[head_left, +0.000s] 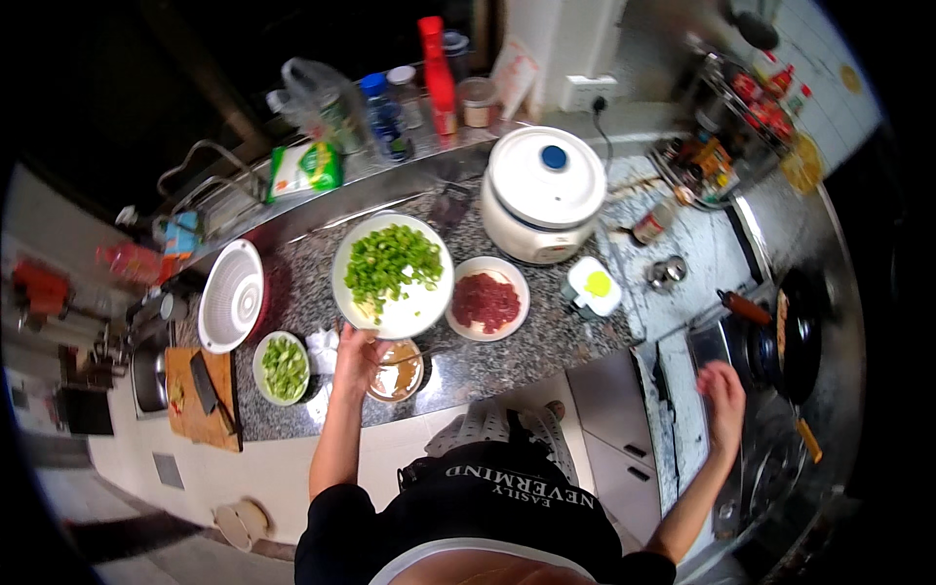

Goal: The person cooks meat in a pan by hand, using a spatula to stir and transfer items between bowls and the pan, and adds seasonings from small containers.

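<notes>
White plate (414,312) of chopped greens, left hand (357,357) apparently gripping rim

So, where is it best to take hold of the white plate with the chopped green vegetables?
Probably at the near rim of the white plate, coming from the person's side. The greens lie toward the far half, leaving this rim bare, and the left hand already touches it there.

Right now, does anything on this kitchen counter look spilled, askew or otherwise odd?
Nothing stands out. The left hand grips the plate of chopped greens at its rim, food inside; the meat dish and rice cooker sit upright.
</notes>
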`<state>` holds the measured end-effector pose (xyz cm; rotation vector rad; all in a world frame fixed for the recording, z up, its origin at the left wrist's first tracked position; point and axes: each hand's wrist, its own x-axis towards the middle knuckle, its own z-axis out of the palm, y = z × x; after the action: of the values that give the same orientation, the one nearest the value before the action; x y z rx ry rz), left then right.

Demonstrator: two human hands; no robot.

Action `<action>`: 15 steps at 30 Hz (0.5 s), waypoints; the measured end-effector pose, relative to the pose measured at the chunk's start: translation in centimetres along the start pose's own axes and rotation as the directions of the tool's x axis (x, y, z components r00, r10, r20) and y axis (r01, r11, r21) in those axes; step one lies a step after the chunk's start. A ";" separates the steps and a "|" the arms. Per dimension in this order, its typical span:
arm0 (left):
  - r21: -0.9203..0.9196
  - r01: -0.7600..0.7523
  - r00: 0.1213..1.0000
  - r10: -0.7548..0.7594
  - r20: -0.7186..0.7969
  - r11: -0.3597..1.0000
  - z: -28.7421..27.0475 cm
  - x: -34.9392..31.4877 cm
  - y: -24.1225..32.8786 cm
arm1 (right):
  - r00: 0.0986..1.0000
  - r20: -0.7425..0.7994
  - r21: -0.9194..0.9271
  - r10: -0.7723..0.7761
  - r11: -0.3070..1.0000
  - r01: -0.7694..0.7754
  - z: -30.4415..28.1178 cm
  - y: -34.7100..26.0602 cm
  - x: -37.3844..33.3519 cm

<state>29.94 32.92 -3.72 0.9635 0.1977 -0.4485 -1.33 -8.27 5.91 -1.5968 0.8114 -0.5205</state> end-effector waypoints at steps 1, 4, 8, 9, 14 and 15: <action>-0.012 0.046 0.998 -0.046 0.044 0.999 0.8 -0.4 -1.2 | 0.992 0.105 -0.084 -0.069 0.993 0.078 2.4 -1.2 0.6; -0.106 0.202 0.969 -0.183 0.163 0.974 4.9 -2.1 -4.6 | 0.953 0.289 -0.116 -0.086 0.985 0.125 9.3 -4.9 0.7; -0.103 0.348 0.917 -0.315 0.244 0.932 7.7 -3.8 -8.3 | 0.855 0.412 -0.273 -0.316 0.852 0.447 12.5 -5.7 0.1; -0.101 0.386 0.895 -0.346 0.281 0.917 7.5 -3.9 -9.1 | 0.844 0.425 -0.287 -0.327 0.836 0.468 13.0 -5.7 -0.1; -0.130 0.339 0.927 -0.307 0.215 0.932 6.2 -3.8 -6.6 | 0.942 0.309 -0.097 -0.133 0.981 0.170 10.7 -1.1 -1.6; -0.095 0.286 0.952 -0.272 0.143 0.953 5.8 -3.4 -5.1 | 0.955 0.289 -0.031 -0.069 0.996 0.081 10.2 -0.3 -2.0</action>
<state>24.44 26.62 -3.07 0.7926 0.2423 -0.7501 4.79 0.03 4.46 -1.6996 0.5464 -0.3153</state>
